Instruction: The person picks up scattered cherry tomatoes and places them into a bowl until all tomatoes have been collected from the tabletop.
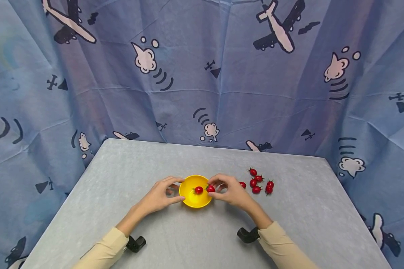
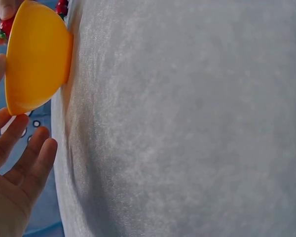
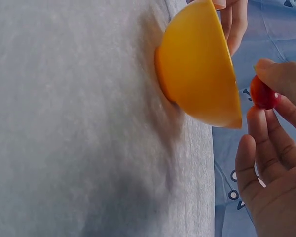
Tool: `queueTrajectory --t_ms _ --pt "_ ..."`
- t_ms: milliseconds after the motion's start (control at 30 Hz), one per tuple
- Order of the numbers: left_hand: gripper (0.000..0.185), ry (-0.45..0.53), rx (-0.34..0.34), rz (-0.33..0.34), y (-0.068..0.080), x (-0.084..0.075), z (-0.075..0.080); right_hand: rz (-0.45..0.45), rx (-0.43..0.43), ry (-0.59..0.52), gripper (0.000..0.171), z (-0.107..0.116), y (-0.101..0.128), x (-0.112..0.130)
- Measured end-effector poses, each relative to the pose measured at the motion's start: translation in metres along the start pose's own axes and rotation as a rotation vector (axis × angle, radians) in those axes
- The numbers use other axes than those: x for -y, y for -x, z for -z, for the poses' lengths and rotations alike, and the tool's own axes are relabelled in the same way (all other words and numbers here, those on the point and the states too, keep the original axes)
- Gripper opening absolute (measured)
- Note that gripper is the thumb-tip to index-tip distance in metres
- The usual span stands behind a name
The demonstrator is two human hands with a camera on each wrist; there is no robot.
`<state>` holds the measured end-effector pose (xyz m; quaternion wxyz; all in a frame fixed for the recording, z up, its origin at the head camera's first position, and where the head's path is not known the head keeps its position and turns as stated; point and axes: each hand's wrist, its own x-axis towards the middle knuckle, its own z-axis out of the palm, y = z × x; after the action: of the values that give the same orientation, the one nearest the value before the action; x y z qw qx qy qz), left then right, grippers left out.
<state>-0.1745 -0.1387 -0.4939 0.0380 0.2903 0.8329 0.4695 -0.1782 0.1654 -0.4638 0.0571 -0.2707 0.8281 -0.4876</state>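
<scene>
As the head camera sees it, a yellow bowl (image 1: 196,201) stands on the grey worktop (image 1: 195,239). The left hand (image 1: 159,194) holds its rim, thumb near eight o'clock and fingers near ten. At the rim's three o'clock, the right hand (image 1: 231,191) pinches a red cherry tomato (image 1: 210,188) between thumb and fingers. One loose cherry tomato (image 1: 198,190) lies inside the bowl, near its middle. Well apart from the bowl, towards three o'clock, more cherry tomatoes (image 1: 253,183) lie grouped, one partly hidden behind the right hand.

No readable text, labels, numbers or signs.
</scene>
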Motion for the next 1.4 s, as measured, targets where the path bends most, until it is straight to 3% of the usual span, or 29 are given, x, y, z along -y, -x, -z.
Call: queueTrajectory --t_ms 367,600,1167,1400 --pt "0.057 -0.009 0.001 0.007 0.0 0.0 0.001 -0.011 -0.001 0.018 0.032 -0.005 -0.003 0.0" --pt "0.057 -0.005 0.004 0.011 -0.001 0.0 0.0 -0.014 -0.033 -0.023 0.029 0.004 0.002 -0.007" --pt "0.057 -0.013 0.003 0.001 -0.001 0.0 0.0 -0.002 -0.16 -0.031 0.022 0.064 0.044 -0.032" --pt "0.057 -0.02 0.003 0.001 -0.001 0.001 0.001 -0.019 -0.206 0.038 0.024 0.087 0.061 -0.029"
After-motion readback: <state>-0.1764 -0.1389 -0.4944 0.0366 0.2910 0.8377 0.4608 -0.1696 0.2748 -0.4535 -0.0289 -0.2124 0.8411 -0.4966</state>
